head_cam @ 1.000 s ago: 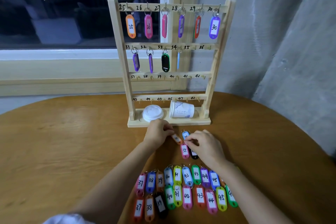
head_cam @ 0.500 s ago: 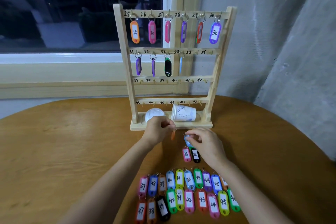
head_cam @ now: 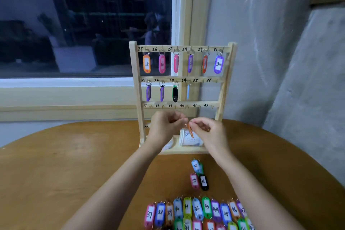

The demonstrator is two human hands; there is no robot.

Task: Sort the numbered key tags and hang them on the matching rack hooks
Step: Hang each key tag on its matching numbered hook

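Both hands are raised in front of the lower rails of the rack (head_cam: 137,89), which stands at 12 o'clock on the table (head_cam: 74,164). Between them hangs the orange tag (head_cam: 190,131), seen edge-on and tilted, its lower end pointing toward 5 o'clock in front of the paper cup (head_cam: 186,141) that lies on its side on the rack's base.

The right hand (head_cam: 210,132) pinches the tag's upper end, thumb and forefinger pressed together on it, and the other fingers (head_cam: 202,127) are curled loosely into the palm. The left hand (head_cam: 164,129) sits just at 9 o'clock of the tag. Its fingers (head_cam: 179,120) are curled and their tips bunch right at the tag's top. I cannot tell whether they grip the tag or its ring, because the contact is hidden.

On the rack, tags hang on hooks 25 to 30 along the top rail and on hooks 31 to 34 on the second rail.

At 6 o'clock of the hands, three loose tags lie together on the table: a blue tag (head_cam: 195,166), and just below it a pink tag (head_cam: 194,181) marked 35 touching a black tag (head_cam: 204,182) marked 36. Further toward 6 o'clock, at the near table edge, the rows of tags (head_cam: 197,210) lie side by side, numbered from 37 upward.
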